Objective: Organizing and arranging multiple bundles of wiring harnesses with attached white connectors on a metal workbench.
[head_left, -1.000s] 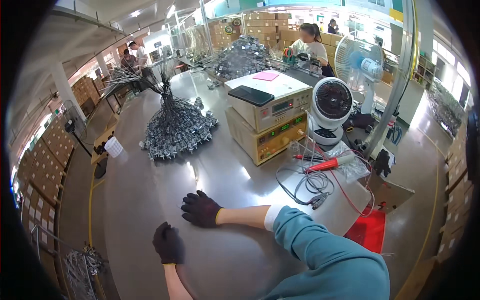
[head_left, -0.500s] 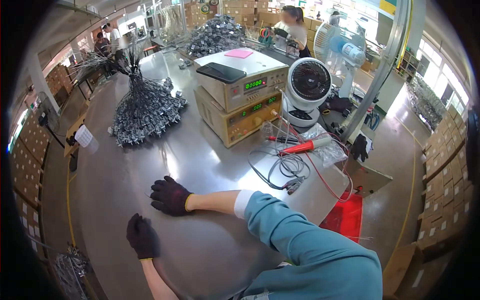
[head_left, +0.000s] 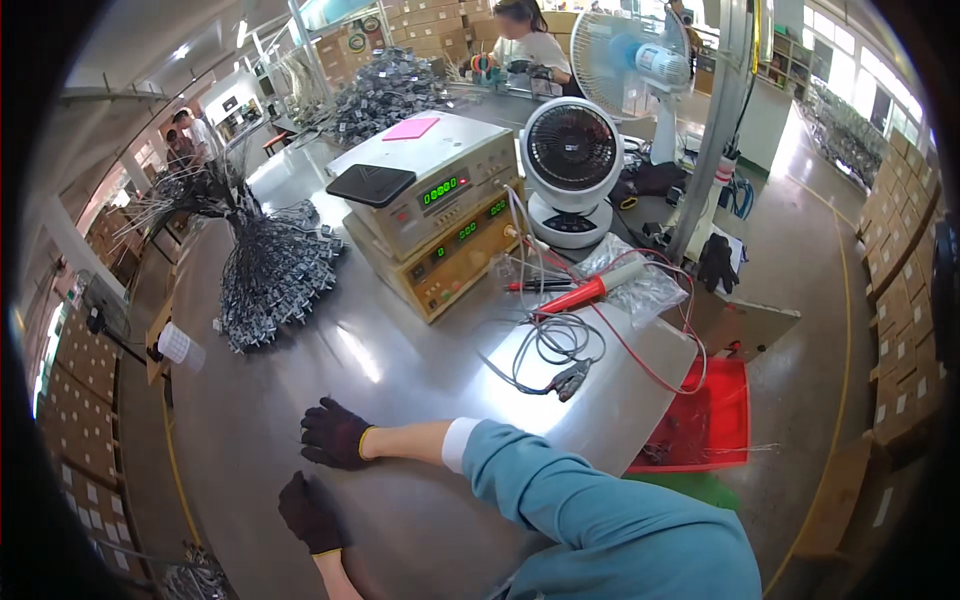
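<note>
My right hand (head_left: 336,434), in a dark knit glove with a yellow cuff edge, lies palm down on the bare metal tabletop (head_left: 420,385). Its fingers are somewhat apart, and I see nothing held in them. Just nearer to me, my left hand (head_left: 311,514) in a matching glove rests low over the same table. The back of that glove is toward me, and its fingers are mostly hidden. Beyond both hands stands a large bundle of dark cables (head_left: 275,275), its many metal connector ends fanned out on the table.
Two stacked bench meters (head_left: 440,225) carry a phone (head_left: 371,185) and a pink pad (head_left: 411,128). To their right are a small fan (head_left: 573,150), a red probe (head_left: 575,296) and coiled clip leads (head_left: 550,345). A red bin (head_left: 715,415) sits below the table's right edge. Another person works behind.
My view has turned, so the meters and cable bundle sit further left and lower. Both hands stay close together on the tabletop, with little movement between them.
</note>
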Available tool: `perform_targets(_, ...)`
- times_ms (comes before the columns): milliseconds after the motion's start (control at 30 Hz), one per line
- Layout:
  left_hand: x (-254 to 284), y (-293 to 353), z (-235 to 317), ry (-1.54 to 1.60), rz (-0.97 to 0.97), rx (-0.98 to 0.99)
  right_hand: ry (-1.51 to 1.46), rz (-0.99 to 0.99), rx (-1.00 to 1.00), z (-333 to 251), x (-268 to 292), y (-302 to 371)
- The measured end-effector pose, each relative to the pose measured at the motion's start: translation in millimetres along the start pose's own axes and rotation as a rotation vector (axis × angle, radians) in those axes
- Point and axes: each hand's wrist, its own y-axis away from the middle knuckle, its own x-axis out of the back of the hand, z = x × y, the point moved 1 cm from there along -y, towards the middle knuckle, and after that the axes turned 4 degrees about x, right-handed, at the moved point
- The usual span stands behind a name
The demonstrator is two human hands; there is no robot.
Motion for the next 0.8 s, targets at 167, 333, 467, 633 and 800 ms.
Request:
perform_targets(167, -18, 4, -19, 0.050, 0.017, -0.016, -0.008, -0.029, -0.016, -4, 12, 1)
perform_targets(333, -15, 10, -13, 0.009, 0.028, 0.014, 0.015, -0.028, -0.017, -11, 9, -1)
perform_targets(467, -13, 19, -1, -0.142, -0.015, -0.021, 0.063, 0.060, 0.075, -9, -11, -4)
perform_targets(633, -18, 22, 64, -0.104, 0.046, -0.157, 0.174, 0.129, 0.124, 27, -15, 9)
perform_targets(800, 36, 67, 97, 0.158, -0.129, -0.163, 0.201, -0.140, 0.190, 8, 13, 9)
